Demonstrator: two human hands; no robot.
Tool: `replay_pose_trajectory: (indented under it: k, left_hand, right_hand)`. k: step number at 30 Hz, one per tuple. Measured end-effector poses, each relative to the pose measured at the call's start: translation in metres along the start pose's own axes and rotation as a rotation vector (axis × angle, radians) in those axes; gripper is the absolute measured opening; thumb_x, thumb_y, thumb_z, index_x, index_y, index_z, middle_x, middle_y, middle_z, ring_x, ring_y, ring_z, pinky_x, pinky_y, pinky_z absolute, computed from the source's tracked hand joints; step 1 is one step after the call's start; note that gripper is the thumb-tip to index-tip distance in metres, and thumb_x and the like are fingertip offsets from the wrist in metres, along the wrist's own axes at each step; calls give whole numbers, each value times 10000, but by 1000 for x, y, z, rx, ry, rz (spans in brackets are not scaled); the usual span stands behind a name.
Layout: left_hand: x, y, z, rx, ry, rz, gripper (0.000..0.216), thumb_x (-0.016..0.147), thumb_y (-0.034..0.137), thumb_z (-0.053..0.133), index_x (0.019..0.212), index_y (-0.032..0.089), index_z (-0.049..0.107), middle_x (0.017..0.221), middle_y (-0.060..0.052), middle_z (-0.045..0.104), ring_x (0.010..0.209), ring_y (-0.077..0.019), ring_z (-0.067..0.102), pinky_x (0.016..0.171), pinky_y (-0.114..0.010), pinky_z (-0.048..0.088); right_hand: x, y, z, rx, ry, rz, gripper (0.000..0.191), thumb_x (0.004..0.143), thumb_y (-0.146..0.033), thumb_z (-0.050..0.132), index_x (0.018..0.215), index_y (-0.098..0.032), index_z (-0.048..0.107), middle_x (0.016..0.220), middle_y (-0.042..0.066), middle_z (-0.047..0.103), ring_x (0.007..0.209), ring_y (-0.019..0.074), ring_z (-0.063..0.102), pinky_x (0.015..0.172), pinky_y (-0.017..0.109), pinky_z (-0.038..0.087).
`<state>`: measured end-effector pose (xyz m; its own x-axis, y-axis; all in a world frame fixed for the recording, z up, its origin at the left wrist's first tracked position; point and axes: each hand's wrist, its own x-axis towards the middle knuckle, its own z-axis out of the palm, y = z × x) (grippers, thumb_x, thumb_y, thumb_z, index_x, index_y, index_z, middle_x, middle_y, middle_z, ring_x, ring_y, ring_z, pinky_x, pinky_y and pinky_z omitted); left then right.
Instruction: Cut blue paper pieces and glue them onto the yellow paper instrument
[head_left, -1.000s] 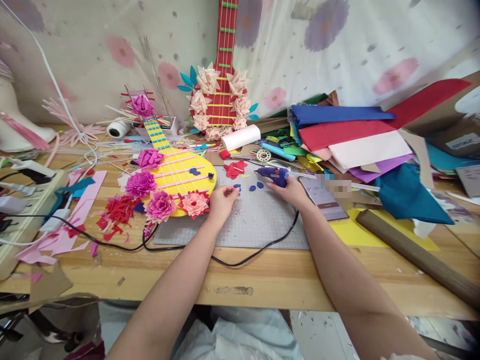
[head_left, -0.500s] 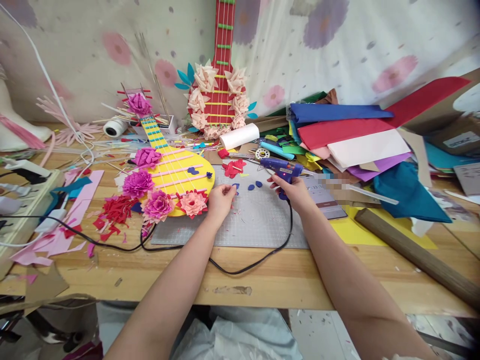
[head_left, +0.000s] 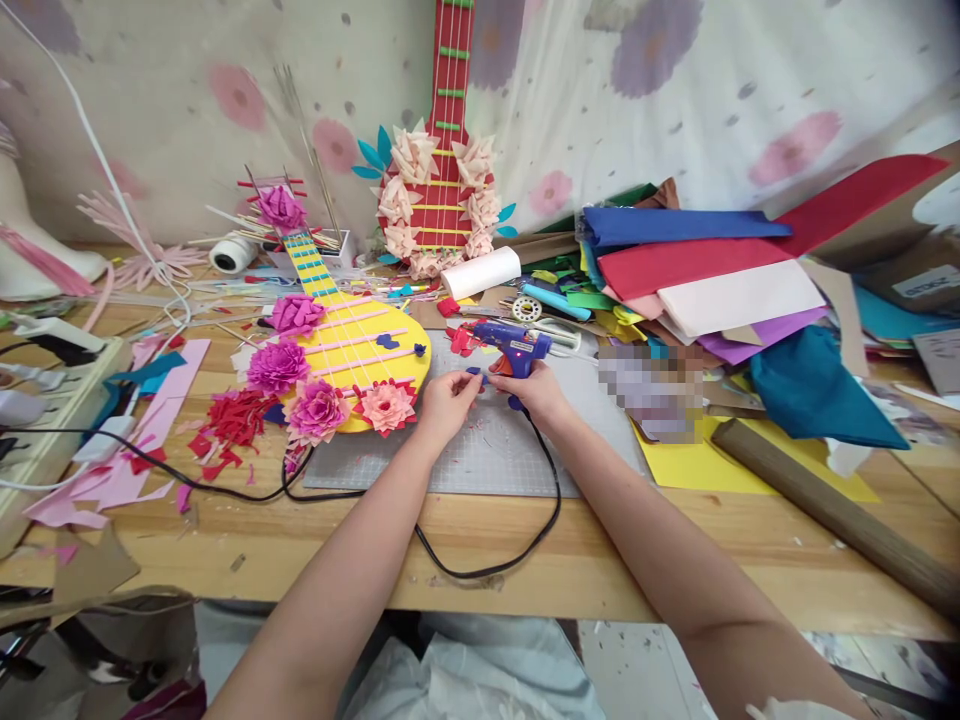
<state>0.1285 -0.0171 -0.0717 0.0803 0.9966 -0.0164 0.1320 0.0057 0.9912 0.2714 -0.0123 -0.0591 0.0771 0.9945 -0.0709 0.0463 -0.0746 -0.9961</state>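
Note:
My left hand [head_left: 448, 402] is closed in a pinch on a small dark-blue paper petal [head_left: 474, 371] above the grey cutting mat [head_left: 480, 465]. Close by on the right, my right hand [head_left: 538, 392] grips a blue hot glue gun [head_left: 521, 343], its nozzle pointing left. Fingers of both hands nearly meet at the petal; whether they touch is hard to tell. Just left of my left hand lies a yellow paper guitar [head_left: 360, 350] with pink strips, white strings and purple and pink paper flowers. Two small blue pieces sit on its body.
The glue gun's black cord [head_left: 487, 572] loops across the mat and table edge. A red guitar [head_left: 444, 200] with pale flowers stands behind. Folded coloured paper [head_left: 690, 265] is piled at right, beside a brown roll [head_left: 825, 515]. Red scraps [head_left: 240, 420] and a power strip [head_left: 67, 440] are at left.
My right hand has brought the glue gun leftward, close to my left hand. My left hand has shifted slightly right, still pinching the blue petal.

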Motion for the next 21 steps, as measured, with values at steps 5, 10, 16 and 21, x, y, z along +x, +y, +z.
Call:
replay_pose_trajectory:
  k: [5,10,16,21]
  left_hand:
    - [2,-5,1,-2,40,-15,214,728,363,607,723,155,656,485,20,568,311,-53,398,308,-184,295]
    - [1,0,1,-69,97,-61,176,712,316,630,715,141,650,549,6,609,366,-56,469,304,-160,333]
    - [0,6,2,-121,129,-119,105,688,228,651,685,130,613,552,7,594,411,-66,500,296,-149,351]
    - [1,5,3,-119,166,-128,114,704,236,637,681,130,602,607,-6,622,410,-54,473,307,-154,351]
  right_hand:
    - [1,0,-2,-33,38,-11,388,447,-419,784,699,-183,605,649,13,627,555,134,550,572,310,502]
    - [3,1,-8,-139,65,-21,315,496,-393,746,700,-200,601,670,19,638,554,145,544,572,329,495]
    - [4,-2,-16,-370,110,-17,172,576,-302,679,685,-185,618,636,23,639,571,166,577,619,338,485]
    - [-7,-17,-35,-362,133,-38,328,613,-449,683,761,-162,627,648,33,638,460,112,497,462,271,417]
